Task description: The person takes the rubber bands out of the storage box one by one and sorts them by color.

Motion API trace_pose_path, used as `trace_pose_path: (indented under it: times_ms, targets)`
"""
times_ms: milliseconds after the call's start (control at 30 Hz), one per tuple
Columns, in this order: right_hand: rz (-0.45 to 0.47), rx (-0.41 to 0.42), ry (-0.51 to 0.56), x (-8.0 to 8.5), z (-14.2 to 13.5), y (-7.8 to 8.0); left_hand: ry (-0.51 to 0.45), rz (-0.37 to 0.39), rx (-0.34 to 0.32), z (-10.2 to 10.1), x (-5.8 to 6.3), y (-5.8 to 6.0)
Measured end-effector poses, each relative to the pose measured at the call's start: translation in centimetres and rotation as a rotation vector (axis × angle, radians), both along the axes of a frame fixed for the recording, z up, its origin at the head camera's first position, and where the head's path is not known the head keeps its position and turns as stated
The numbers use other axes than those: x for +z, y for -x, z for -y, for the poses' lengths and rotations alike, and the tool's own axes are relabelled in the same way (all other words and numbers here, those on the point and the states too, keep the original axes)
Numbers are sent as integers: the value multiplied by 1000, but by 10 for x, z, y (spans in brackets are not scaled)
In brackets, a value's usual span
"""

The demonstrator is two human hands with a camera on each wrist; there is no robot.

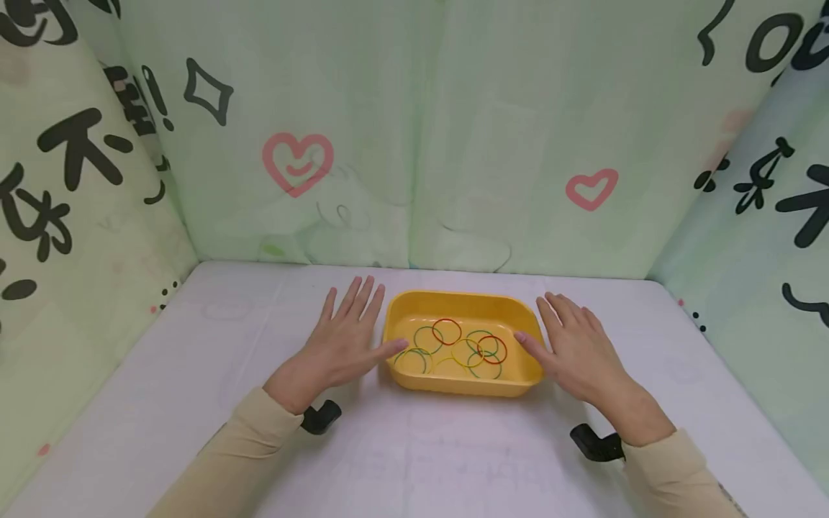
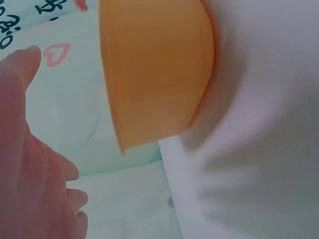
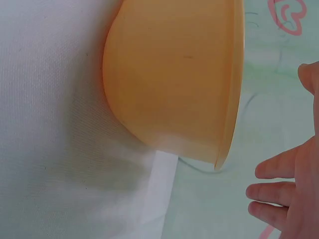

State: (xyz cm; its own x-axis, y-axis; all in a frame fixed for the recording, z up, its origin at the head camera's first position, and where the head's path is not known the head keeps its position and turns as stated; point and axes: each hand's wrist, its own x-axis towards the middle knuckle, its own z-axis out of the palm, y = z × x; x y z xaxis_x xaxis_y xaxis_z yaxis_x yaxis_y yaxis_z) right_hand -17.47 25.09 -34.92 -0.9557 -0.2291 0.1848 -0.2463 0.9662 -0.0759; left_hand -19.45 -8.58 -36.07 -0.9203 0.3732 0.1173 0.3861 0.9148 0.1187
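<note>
Because the bands (image 1: 481, 351) overlap inside the tray (image 1: 466, 387), which sits near the tabletop (image 1: 414, 460)'s far edge, about midway along, a pinch at one could drag up others. The left hand (image 1: 343, 349) and right hand (image 1: 583, 356) flank it, fingers straight, thumbs apart, holding nothing; a thumb catching the tray could nudge or tip it.

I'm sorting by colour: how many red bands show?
2: one red band left of centre in the tray, another red band right of centre, nearer the front.
</note>
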Motion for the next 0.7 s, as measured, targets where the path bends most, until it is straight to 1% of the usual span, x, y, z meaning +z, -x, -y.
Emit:
trace_pose_path:
  times_ms: [133,333,467,600,700]
  targets:
    - [-26,12,5,-1,0,2,-2,-5,3,-3,-3,0]
    - [-43,26,10,-1,1,4,6,19,-1,-8,-5,0]
    - [-54,38,18,-1,3,5,-8,19,-15,-11,-7,0]
    - [-70,48,35,-1,5,6,-30,37,-30,-14,-9,0]
    - [-84,57,50,0,9,7,-19,47,-31,-16,-12,0]
